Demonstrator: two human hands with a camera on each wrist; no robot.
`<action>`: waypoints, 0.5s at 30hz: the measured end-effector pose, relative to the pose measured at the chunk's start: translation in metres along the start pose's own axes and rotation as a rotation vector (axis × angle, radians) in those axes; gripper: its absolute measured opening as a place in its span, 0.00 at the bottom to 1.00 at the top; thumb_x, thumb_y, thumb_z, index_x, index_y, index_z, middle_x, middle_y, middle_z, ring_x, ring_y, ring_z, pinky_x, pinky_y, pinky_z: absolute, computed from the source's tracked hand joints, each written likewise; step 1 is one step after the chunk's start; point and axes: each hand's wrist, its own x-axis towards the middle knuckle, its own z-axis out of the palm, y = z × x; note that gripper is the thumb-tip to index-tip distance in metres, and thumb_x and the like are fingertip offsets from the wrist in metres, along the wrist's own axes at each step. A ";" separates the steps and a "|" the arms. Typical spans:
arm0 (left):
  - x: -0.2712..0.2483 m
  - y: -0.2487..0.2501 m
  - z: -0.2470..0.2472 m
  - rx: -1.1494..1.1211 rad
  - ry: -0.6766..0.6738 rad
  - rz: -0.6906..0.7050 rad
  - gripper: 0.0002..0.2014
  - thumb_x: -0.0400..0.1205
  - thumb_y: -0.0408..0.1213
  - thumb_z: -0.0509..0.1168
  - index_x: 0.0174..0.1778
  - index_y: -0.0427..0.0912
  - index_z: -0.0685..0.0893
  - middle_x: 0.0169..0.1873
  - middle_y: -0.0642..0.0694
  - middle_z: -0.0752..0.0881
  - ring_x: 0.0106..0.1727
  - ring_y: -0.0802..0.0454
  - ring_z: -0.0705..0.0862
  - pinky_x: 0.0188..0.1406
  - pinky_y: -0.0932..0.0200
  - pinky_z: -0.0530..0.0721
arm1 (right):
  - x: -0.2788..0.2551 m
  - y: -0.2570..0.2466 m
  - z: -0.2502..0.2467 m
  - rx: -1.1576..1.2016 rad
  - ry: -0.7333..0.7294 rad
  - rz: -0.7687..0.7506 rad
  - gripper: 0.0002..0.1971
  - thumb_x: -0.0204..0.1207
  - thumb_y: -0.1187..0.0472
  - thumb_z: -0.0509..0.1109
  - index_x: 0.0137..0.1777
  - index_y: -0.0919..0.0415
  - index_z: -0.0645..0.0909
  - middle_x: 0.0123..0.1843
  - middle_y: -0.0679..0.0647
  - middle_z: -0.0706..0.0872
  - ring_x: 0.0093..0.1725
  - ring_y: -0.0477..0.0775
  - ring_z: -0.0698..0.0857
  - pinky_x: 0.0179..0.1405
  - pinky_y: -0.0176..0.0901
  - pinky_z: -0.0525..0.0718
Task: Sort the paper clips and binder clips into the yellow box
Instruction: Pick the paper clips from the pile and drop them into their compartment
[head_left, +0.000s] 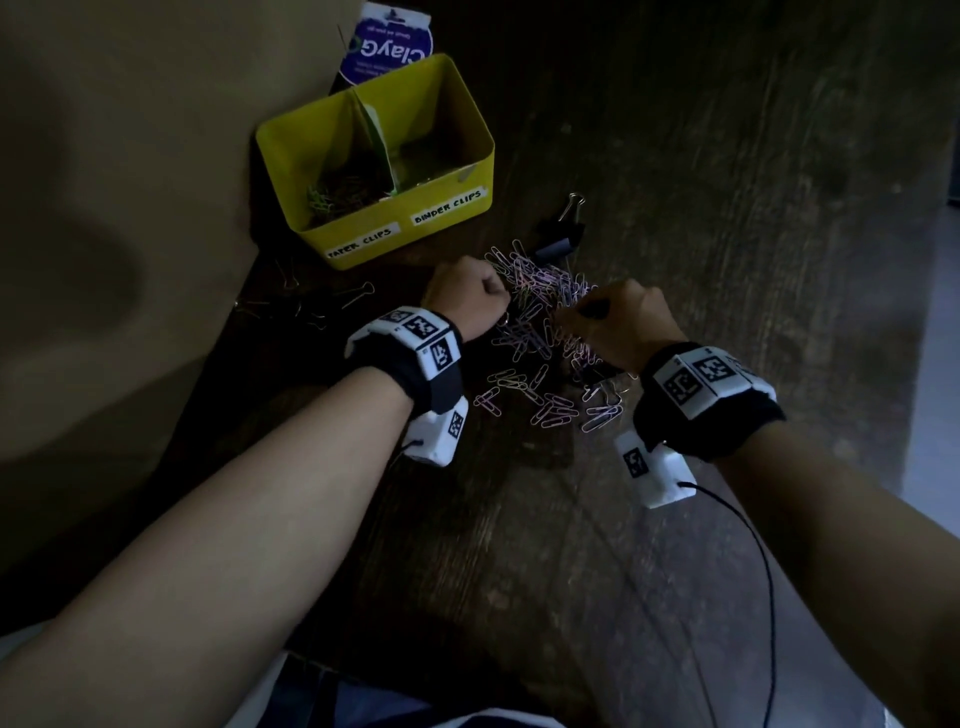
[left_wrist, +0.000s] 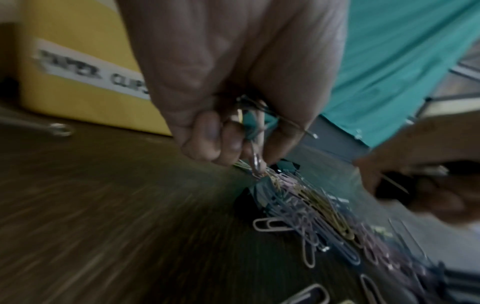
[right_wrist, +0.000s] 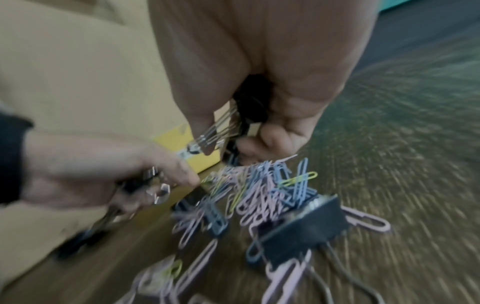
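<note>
Just below the yellow box (head_left: 374, 156), both fists dig into the pile (head_left: 545, 332): left hand (head_left: 467, 296) and right hand (head_left: 618, 317) each clutch binder clips. Light, snaggy stuff; grab by the wire handles.

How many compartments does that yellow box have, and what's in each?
2. The yellow box has a left compartment labelled paper clips, holding clips, and a right one labelled binder clips; its contents are too dark to tell.

Yellow box (head_left: 363, 244) labels: "PAPER CLIPS", "BINDER CLIPS"; packet (head_left: 387, 49) seemingly "ClayG".
</note>
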 end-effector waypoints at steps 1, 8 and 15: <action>0.001 0.003 0.003 0.042 -0.004 -0.003 0.07 0.77 0.38 0.66 0.43 0.42 0.89 0.47 0.45 0.89 0.52 0.47 0.85 0.50 0.59 0.80 | 0.001 0.001 -0.003 0.008 0.025 0.011 0.12 0.76 0.47 0.69 0.47 0.56 0.86 0.39 0.50 0.84 0.30 0.37 0.77 0.24 0.26 0.70; 0.005 0.007 0.008 0.243 0.019 -0.076 0.12 0.78 0.43 0.69 0.54 0.43 0.84 0.60 0.39 0.82 0.59 0.40 0.82 0.47 0.56 0.76 | 0.021 0.020 -0.019 0.189 0.086 0.111 0.10 0.77 0.55 0.70 0.50 0.60 0.86 0.40 0.55 0.90 0.35 0.49 0.89 0.36 0.42 0.89; 0.008 -0.008 0.003 0.054 0.045 -0.052 0.05 0.73 0.38 0.74 0.41 0.42 0.87 0.38 0.48 0.86 0.48 0.47 0.86 0.44 0.61 0.80 | 0.049 0.029 -0.031 0.059 0.113 0.155 0.14 0.79 0.54 0.66 0.58 0.61 0.84 0.51 0.59 0.89 0.46 0.56 0.87 0.43 0.40 0.82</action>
